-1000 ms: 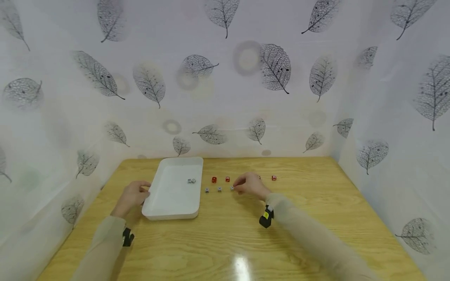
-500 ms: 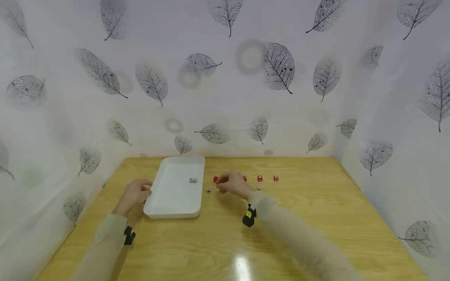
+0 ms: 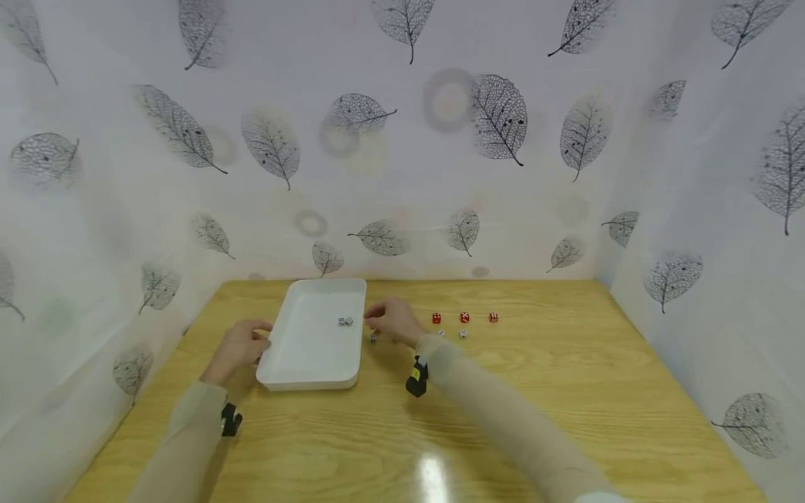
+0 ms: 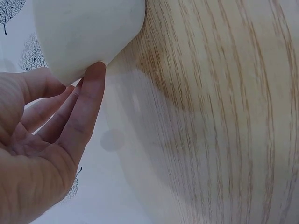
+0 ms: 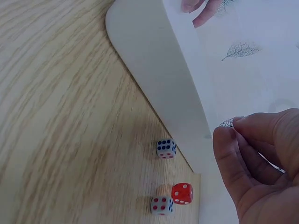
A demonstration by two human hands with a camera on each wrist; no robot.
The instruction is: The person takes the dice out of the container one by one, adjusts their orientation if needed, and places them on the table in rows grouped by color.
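A white tray (image 3: pixel 305 349) lies at the left of the wooden table, with two white dice (image 3: pixel 345 322) inside. My left hand (image 3: pixel 239 349) pinches the tray's left edge; in the left wrist view its thumb and fingers lie against the white wall (image 4: pixel 88 32). Beside the tray's right rim hovers my right hand (image 3: pixel 395 323), its thumb and index fingertips close together, with nothing visible between them. Below it, the right wrist view shows a white die (image 5: pixel 166 148) near the tray wall, another white die (image 5: pixel 161 205) and a red die (image 5: pixel 182 193).
Farther right stand three red dice in a row, one of them (image 3: pixel 465 318) in the middle. White dice (image 3: pixel 462 334) sit in a row nearer me. The hand and forearm hide part of both rows. A leaf-patterned sheet (image 3: pixel 402 175) encloses the table's back and sides.
My right hand has moved left from the white dice row to the tray's right edge, uncovering white and red dice behind it. The left hand keeps its place on the tray.
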